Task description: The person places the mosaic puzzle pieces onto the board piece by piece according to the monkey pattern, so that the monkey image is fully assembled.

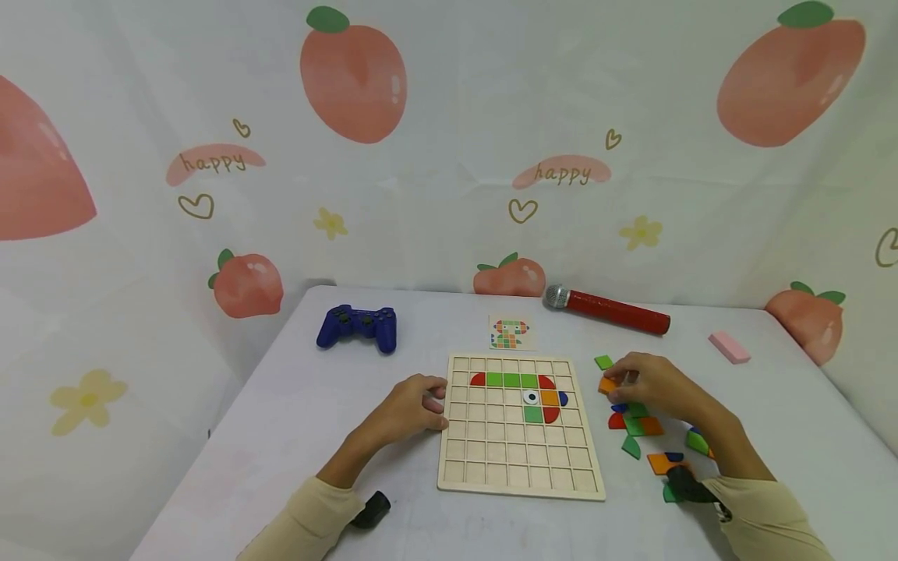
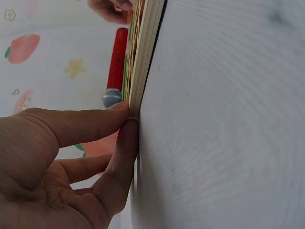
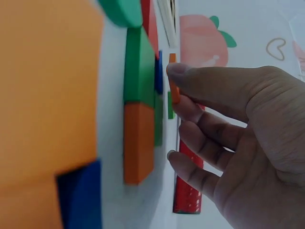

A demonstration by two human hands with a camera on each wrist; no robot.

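In the head view a wooden grid board (image 1: pixel 484 449) lies on the table, with red, green, orange and blue tiles and a round eye tile (image 1: pixel 531 397) set in its upper cells. My left hand (image 1: pixel 410 407) is at the board's left edge; the left wrist view shows thumb and index fingertip (image 2: pixel 129 131) pinching that edge. To the right of the board, my right hand (image 1: pixel 648 382) pinches an orange square tile (image 3: pixel 173 78) between thumb and index finger, just above the table. Below it lie a green tile (image 3: pixel 138 67), an orange tile (image 3: pixel 138 143) and a red piece (image 1: pixel 616 421).
Behind the board lies a picture card (image 1: pixel 512 333) with a coloured tile figure. A blue game controller (image 1: pixel 358 327) is at back left, a red microphone (image 1: pixel 610 309) at back right. Beyond that sits a pink block (image 1: pixel 730 347). More loose tiles (image 1: pixel 659 464) lie near the right forearm.
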